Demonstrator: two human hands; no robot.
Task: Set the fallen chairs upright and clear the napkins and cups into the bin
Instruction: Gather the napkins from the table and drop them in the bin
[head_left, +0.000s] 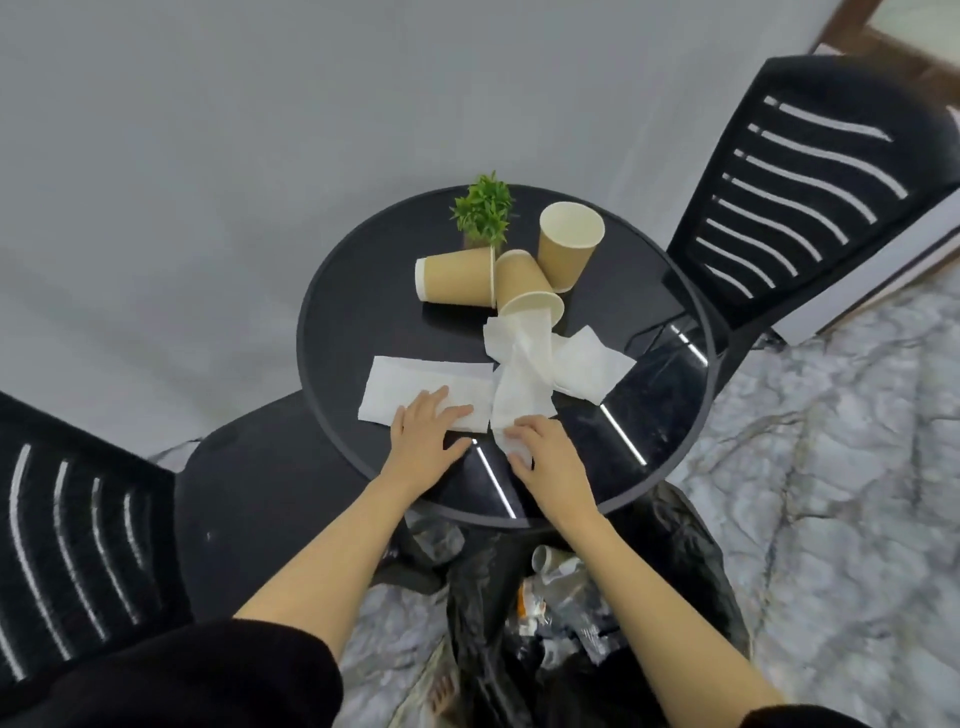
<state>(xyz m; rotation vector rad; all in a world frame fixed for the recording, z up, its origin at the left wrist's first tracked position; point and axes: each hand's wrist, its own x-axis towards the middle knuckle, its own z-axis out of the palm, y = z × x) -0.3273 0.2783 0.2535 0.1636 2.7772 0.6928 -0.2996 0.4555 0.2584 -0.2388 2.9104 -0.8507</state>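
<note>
On the round black table (353, 291) lie several white napkins: a flat one (410, 387) at the left, a crumpled strip (522, 374) in the middle and another (592, 366) at the right. My left hand (423, 434) rests flat on the left napkin, fingers apart. My right hand (545, 452) pinches the near end of the crumpled strip. Three brown paper cups sit behind: one on its side (457, 274), one tipped toward me (524, 283), one upright (569, 249). Two black chairs stand upright, one at the left (78, 545) and one at the right (800, 197).
A bin lined with a black bag (691, 561) stands below the table's near edge, with rubbish inside. A small green potted plant (483, 210) sits at the back of the table. The floor at the right is grey marble. A grey wall is behind.
</note>
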